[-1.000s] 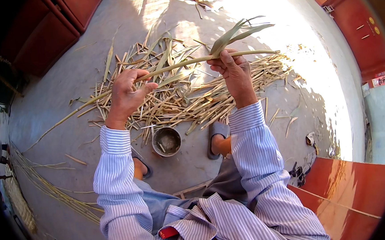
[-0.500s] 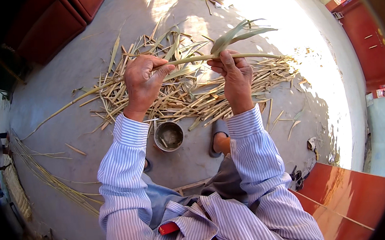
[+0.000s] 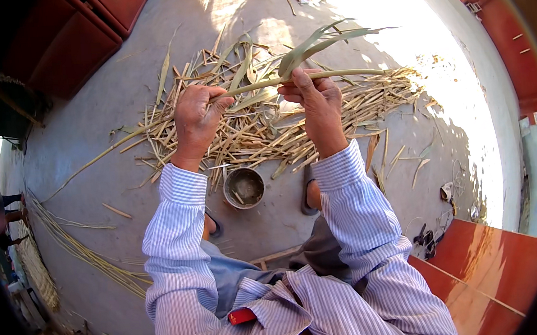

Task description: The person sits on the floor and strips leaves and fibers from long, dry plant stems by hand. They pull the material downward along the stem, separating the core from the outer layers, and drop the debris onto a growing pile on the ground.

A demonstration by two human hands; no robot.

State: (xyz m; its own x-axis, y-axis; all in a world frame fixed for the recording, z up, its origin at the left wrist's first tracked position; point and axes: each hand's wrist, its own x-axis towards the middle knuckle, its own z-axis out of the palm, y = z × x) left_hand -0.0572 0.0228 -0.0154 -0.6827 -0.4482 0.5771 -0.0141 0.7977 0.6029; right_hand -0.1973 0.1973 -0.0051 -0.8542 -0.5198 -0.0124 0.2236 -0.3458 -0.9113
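My left hand (image 3: 198, 124) is closed around a long, thin green-tan plant stalk (image 3: 255, 86), perhaps a reed. The stalk runs from far down at the left, through both hands, to a cut-looking end at the right. My right hand (image 3: 319, 106) pinches it between thumb and fingers, just where long green leaves (image 3: 304, 50) fan up and to the right. Below my hands lies a heap of cut stalk pieces and dry leaves (image 3: 247, 131) on the floor. Its near edge comes close to a small round metal bowl (image 3: 244, 188).
Several long thin stalks (image 3: 87, 248) lie on the floor at the left. A reddish-brown panel (image 3: 474, 265) stands at lower right, with dark tangled items (image 3: 429, 240) beside it. Dark red furniture (image 3: 67, 44) is at upper left. My sandalled feet flank the bowl.
My right hand has slid a little left along the stalk, nearer my left hand, and the leaves have shifted with it. My left hand keeps its hold. The whole view has moved slightly.
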